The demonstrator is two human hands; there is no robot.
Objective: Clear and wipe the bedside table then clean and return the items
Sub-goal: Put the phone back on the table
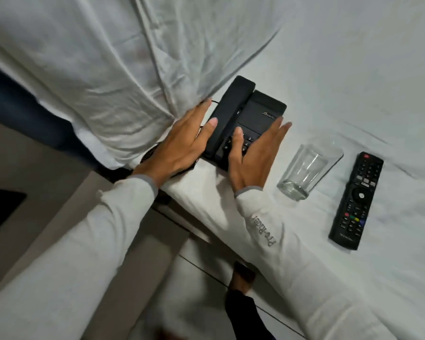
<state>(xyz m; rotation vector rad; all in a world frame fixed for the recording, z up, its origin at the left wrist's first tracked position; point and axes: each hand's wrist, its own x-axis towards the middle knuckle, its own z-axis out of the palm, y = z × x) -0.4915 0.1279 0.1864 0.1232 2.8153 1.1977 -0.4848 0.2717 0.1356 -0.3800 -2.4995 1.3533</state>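
A black desk telephone (258,114) with its handset on the cradle lies on the white bed sheet (353,69) near the bed's corner. My left hand (182,146) rests flat against the phone's left side, fingers spread beside the handset. My right hand (253,158) lies over the keypad and the phone's right edge, fingers apart. Neither hand has lifted the phone. To the right an empty clear drinking glass (307,170) stands on the sheet. Further right lies a black TV remote (356,202).
A white pillow (108,69) lies at the upper left, touching the phone's far side. The bed edge (206,217) runs diagonally below my wrists. Beneath it are a pale tiled floor (194,290), my foot (241,278) and a dark object (0,209) at the left.
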